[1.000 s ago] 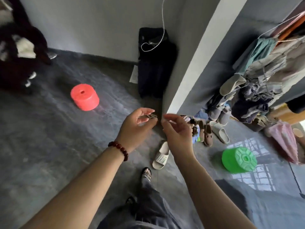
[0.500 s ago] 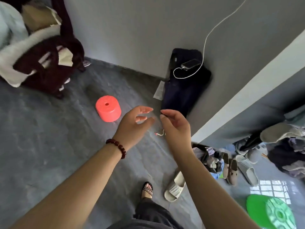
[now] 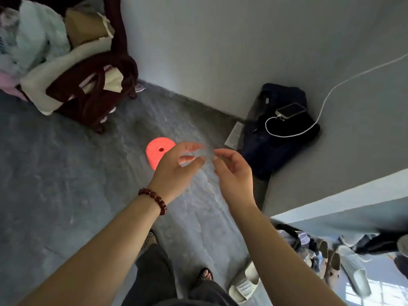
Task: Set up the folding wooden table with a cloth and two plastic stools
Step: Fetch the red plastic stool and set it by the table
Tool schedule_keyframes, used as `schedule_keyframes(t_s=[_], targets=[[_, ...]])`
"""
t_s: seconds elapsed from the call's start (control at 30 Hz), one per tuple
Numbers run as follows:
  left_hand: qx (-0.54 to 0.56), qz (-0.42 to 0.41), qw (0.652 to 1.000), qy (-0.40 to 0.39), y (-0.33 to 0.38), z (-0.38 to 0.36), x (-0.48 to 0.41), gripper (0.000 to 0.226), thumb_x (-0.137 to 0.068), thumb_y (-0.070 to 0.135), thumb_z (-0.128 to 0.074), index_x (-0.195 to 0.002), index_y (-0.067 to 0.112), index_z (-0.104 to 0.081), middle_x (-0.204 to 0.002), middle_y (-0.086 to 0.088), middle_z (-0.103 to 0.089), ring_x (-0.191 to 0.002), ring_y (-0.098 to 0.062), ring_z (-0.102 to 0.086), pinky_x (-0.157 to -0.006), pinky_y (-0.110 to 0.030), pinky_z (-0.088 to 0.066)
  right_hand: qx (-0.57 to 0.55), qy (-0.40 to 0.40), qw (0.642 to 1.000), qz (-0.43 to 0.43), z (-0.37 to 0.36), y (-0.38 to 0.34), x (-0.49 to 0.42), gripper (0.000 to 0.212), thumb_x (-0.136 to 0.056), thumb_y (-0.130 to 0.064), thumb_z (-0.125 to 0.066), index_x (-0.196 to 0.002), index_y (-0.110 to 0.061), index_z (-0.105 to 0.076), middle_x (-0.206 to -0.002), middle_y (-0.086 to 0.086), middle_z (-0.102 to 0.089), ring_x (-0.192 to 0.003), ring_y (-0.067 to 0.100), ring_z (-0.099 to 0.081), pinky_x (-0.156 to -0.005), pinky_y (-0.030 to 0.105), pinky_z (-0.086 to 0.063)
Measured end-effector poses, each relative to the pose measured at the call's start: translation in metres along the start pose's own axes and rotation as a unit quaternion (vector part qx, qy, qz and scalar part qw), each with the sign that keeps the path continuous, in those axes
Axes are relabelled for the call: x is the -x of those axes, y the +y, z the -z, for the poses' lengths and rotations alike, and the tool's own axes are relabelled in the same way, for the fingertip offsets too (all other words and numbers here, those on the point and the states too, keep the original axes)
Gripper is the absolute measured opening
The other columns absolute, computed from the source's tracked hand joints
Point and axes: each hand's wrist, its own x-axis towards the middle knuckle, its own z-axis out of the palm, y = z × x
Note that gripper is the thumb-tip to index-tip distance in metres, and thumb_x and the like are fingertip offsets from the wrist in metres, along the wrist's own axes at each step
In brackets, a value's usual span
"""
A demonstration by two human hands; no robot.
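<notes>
A red plastic stool (image 3: 157, 150) stands on the grey floor near the wall, its right side hidden behind my left hand. My left hand (image 3: 176, 171), with a bead bracelet on its wrist, is raised in front of me with loosely curled fingers. My right hand (image 3: 235, 171) is close beside it, fingertips almost meeting. The fingertips are blurred, and I see nothing held between them. No table, cloth or second stool is in view.
A dark wooden chair (image 3: 95, 102) piled with clothes stands at the upper left. A dark bag (image 3: 276, 138) leans in the wall corner with a phone (image 3: 290, 110) on a white cable. Slippers (image 3: 242, 286) and shoes lie at the lower right by my feet.
The view has swung left and up, so the green stool has left the frame and the chair has come in. The small thing my left hand pinched is no longer visible.
</notes>
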Motion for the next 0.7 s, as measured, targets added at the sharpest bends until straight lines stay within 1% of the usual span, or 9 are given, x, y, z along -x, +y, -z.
schedule_keyframes(t_s=[0.13,0.2,0.23,0.27,0.33,0.4,0.47,0.6,0.7], targets=[[-0.005,-0.005,1.0,-0.01,0.001,0.034,-0.045,0.024,-0.088,0.02,-0.061,-0.11,0.028,-0.059,-0.106,0.025,-0.055,-0.093,0.01,-0.051,-0.064,-0.001,-0.041,-0.002,0.002,1.0,0.009,-0.042,-0.018,-0.034,0.018,-0.088,-0.015,-0.061,-0.085,-0.033,-0.065,-0.098,-0.007,-0.068,-0.093,0.01,-0.063,-0.084,0.028,-0.051],[-0.005,-0.011,1.0,-0.015,0.004,0.055,-0.068,0.023,-0.088,0.018,-0.062,-0.108,0.029,-0.059,-0.104,0.025,-0.055,-0.092,0.01,-0.052,-0.06,0.002,-0.041,-0.004,0.004,1.0,0.008,-0.067,-0.027,-0.051,0.016,-0.087,-0.015,-0.061,-0.087,-0.031,-0.065,-0.097,-0.006,-0.068,-0.09,0.008,-0.063,-0.084,0.027,-0.052],[-0.004,-0.014,1.0,-0.014,0.005,0.067,-0.08,0.022,-0.087,0.017,-0.062,-0.105,0.03,-0.06,-0.104,0.024,-0.056,-0.093,0.007,-0.054,-0.063,0.0,-0.043,-0.003,0.001,1.0,0.008,-0.08,-0.032,-0.06,0.016,-0.087,-0.015,-0.062,-0.087,-0.031,-0.065,-0.096,-0.007,-0.068,-0.088,0.007,-0.063,-0.083,0.027,-0.052],[-0.002,-0.017,1.0,-0.01,0.005,0.079,-0.093,0.022,-0.086,0.018,-0.063,-0.102,0.033,-0.06,-0.105,0.022,-0.058,-0.097,0.002,-0.057,-0.071,-0.005,-0.046,-0.004,-0.002,1.0,0.01,-0.094,-0.037,-0.069,0.017,-0.087,-0.014,-0.062,-0.086,-0.031,-0.065,-0.094,-0.008,-0.068,-0.086,0.005,-0.062,-0.082,0.027,-0.052],[0.006,-0.019,1.0,-0.006,0.006,0.103,-0.119,0.022,-0.085,0.017,-0.065,-0.098,0.034,-0.06,-0.11,0.016,-0.062,-0.104,-0.008,-0.059,-0.088,-0.023,-0.049,-0.011,-0.004,1.0,0.017,-0.123,-0.047,-0.089,0.018,-0.087,-0.012,-0.061,-0.085,-0.03,-0.065,-0.092,-0.01,-0.068,-0.083,0.003,-0.061,-0.079,0.025,-0.051],[0.015,-0.022,1.0,-0.008,0.005,0.127,-0.143,0.023,-0.086,0.013,-0.064,-0.097,0.032,-0.06,-0.112,0.01,-0.062,-0.106,-0.012,-0.059,-0.092,-0.03,-0.048,-0.021,0.002,0.999,0.024,-0.151,-0.056,-0.106,0.019,-0.087,-0.01,-0.061,-0.085,-0.028,-0.065,-0.091,-0.011,-0.067,-0.082,0.003,-0.061,-0.078,0.023,-0.05],[0.009,-0.033,0.999,-0.008,0.003,0.149,-0.163,0.023,-0.085,0.013,-0.064,-0.096,0.033,-0.06,-0.111,0.01,-0.062,-0.105,-0.011,-0.059,-0.089,-0.026,-0.047,-0.028,0.007,0.999,0.029,-0.177,-0.061,-0.12,0.018,-0.087,-0.011,-0.061,-0.085,-0.028,-0.065,-0.092,-0.012,-0.067,-0.084,0.004,-0.061,-0.081,0.024,-0.05],[0.001,-0.04,0.999,-0.003,-0.005,0.181,-0.197,0.022,-0.087,0.015,-0.063,-0.104,0.028,-0.061,-0.113,0.011,-0.06,-0.103,-0.006,-0.058,-0.082,-0.012,-0.043,-0.024,-0.004,0.999,0.026,-0.216,-0.066,-0.142,0.02,-0.088,-0.012,-0.061,-0.083,-0.032,-0.064,-0.089,-0.016,-0.066,-0.086,0.002,-0.062,-0.081,0.024,-0.051],[0.0,-0.036,0.999,-0.008,-0.006,0.193,-0.218,0.022,-0.087,0.016,-0.062,-0.106,0.029,-0.06,-0.109,0.019,-0.059,-0.1,0.003,-0.056,-0.075,-0.005,-0.041,-0.014,-0.003,1.0,0.02,-0.232,-0.066,-0.163,0.02,-0.088,-0.013,-0.061,-0.083,-0.032,-0.064,-0.09,-0.014,-0.067,-0.084,0.002,-0.061,-0.08,0.023,-0.05]])
